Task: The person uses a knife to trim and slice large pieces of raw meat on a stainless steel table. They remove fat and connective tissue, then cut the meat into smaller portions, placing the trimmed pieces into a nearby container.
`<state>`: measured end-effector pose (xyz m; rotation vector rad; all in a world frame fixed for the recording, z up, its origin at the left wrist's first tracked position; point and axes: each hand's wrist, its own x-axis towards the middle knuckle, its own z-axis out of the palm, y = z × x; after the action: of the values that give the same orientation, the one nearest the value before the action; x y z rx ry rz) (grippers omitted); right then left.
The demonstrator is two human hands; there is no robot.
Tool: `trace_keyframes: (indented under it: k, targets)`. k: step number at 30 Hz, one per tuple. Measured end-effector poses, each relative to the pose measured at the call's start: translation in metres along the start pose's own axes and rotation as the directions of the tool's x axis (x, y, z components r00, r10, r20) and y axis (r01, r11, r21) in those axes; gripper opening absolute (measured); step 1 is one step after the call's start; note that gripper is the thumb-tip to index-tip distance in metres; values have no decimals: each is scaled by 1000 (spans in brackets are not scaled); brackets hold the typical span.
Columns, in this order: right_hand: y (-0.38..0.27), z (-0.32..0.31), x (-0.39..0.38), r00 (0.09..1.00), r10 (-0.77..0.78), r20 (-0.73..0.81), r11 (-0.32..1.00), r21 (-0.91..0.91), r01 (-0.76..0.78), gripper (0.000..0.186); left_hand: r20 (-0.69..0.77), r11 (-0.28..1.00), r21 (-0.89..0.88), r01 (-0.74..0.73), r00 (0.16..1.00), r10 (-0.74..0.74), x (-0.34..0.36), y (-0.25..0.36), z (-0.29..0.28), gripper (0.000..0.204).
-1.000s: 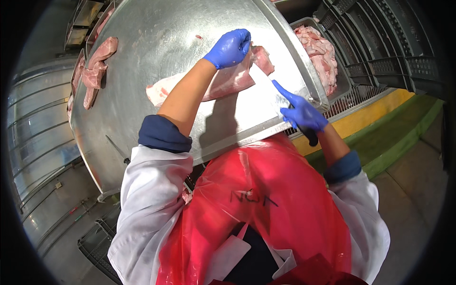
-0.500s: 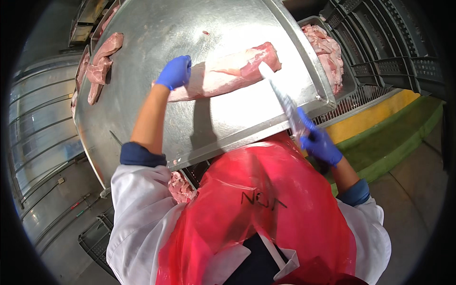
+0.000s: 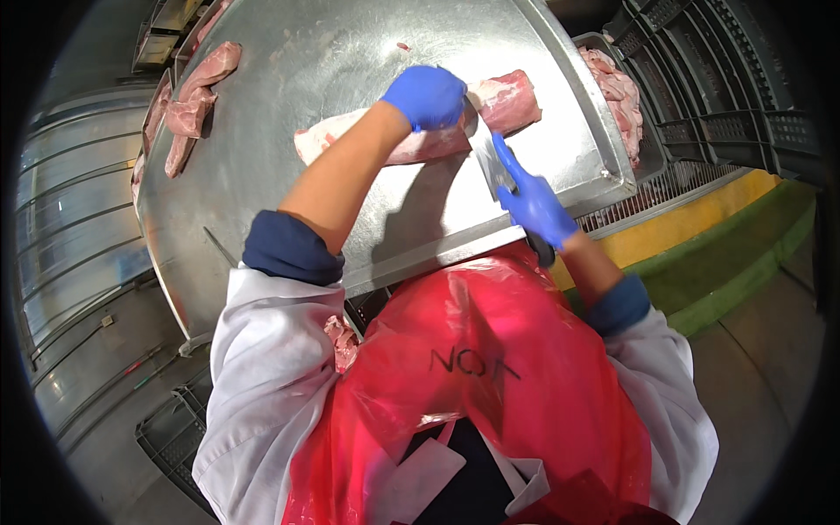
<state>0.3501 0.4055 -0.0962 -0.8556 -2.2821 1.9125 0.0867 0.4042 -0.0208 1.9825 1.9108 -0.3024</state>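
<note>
A long piece of raw pork loin [image 3: 505, 102] lies across the metal worktable [image 3: 289, 79], paler at its left end and redder at its right. My left hand [image 3: 427, 96], in a blue glove, is closed over the meat right of its middle, fingers curled down and partly hidden. From the right, my gloved right hand [image 3: 538, 210] grips a knife [image 3: 484, 160], with its forefinger stretched along the blade. The blade's tip end lies across the loin just right of my left hand; how deep it goes cannot be made out. Part of the dark handle shows below my right hand.
Several meat pieces [image 3: 197, 105] lie at the table's left side. Beyond the raised right edge sits a bin of meat trimmings [image 3: 617, 101], beside dark plastic crates [image 3: 731, 87]. More trimmings [image 3: 341, 341] show below the near edge. A small scrap [image 3: 403, 46] lies at the back.
My left hand has moved right along the loin and closed on it near the blade. My right hand has brought the knife up and left onto the meat.
</note>
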Motion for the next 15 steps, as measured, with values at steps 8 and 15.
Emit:
trace_keyframes:
  k: [8, 15]
  targets:
    - [-40, 21, 75, 986, 161, -42, 968, 203, -150, 75, -84, 958, -256, -131, 990, 113, 10, -14, -34, 30]
    - [-40, 63, 53, 985, 157, -74, 970, 200, -139, 77, -208, 604, -794, -74, 966, -155, -25, -5, -2, 31]
